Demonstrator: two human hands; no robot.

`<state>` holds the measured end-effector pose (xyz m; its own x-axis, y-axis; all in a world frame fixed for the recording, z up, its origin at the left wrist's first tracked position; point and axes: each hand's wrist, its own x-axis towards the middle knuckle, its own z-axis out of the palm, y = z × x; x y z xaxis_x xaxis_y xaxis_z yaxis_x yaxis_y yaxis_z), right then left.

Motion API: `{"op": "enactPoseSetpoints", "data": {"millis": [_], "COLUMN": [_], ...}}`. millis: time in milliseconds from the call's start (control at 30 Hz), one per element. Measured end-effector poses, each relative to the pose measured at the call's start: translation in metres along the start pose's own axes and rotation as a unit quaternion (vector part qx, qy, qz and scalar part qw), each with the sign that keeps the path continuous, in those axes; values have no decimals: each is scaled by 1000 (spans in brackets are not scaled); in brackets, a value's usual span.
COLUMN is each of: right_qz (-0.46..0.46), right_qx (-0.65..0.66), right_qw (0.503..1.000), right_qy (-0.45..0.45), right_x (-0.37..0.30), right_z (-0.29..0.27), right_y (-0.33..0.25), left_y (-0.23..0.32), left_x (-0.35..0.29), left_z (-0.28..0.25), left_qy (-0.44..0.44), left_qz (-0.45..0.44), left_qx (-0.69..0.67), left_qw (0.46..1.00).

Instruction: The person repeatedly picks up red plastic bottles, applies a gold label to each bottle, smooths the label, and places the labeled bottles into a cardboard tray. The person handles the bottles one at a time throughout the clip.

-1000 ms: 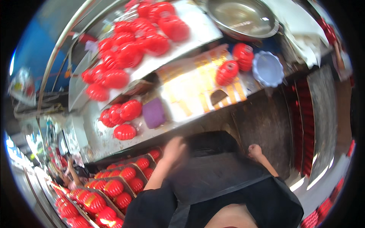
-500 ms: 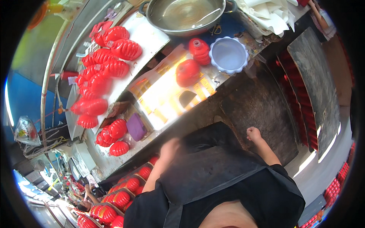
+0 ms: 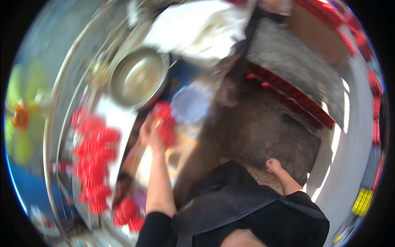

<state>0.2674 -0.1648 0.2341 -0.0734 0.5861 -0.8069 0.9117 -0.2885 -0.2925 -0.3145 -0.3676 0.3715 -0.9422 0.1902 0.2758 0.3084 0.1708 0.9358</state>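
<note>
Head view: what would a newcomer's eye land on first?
Most likely the heap of ribbed red pieces at left, vivid despite the blur. Next, perhaps, the round metal basin above them, with the pale blue bowl to its lower right. Then the left hand, below the basin beside more red; blur hides whether it touches anything.

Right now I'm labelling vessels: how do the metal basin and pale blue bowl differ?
The metal basin is silvery grey; the bowl is pale blue. The basin looks larger than the bowl. The bowl sits right of the basin. Both are round and open-topped.
</note>
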Motion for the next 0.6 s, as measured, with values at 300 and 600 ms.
{"op": "enactPoseSetpoints", "data": {"millis": [300,600], "right_qz": [21,95], "right_qx": [52,17], "right_qw": [990,991], "right_qy": [132,92], "right_x": [-107,-198], "right_z": [5,106], "right_y": [102,224], "left_y": [4,13], "left_x": [55,57], "left_z": [21,8], "left_qy": [-199,-216], "left_qz": [51,140], "left_qx": [360,357], "left_qw": [910,898]}}
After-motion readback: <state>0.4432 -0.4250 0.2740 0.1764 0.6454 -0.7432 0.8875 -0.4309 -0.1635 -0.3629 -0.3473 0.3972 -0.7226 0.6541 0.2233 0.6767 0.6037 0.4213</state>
